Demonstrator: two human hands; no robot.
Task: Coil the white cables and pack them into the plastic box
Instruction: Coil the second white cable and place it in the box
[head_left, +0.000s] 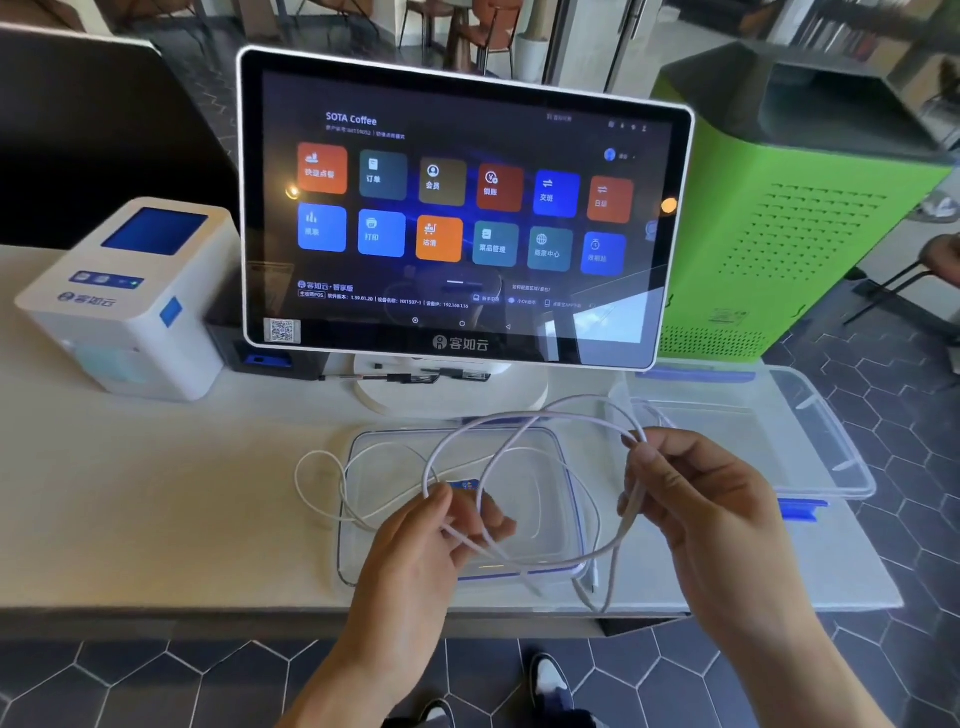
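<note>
Your left hand (441, 540) and right hand (691, 499) pinch white cable (524, 415) loops above the plastic box (574, 499), near the counter's (156, 493) front edge.

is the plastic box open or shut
Open. The plastic box sits on the counter with no lid on it, and its lid lies apart, to its right.

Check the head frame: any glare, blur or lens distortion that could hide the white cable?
Head view: wide-angle bowing curves the touchscreen edges; a window reflection glares at its lower right corner. The green cabinet top and background are smeared. The white cable is low-contrast over the clear plastic box and pale table, sharp enough near the left hand and right hand.
</note>
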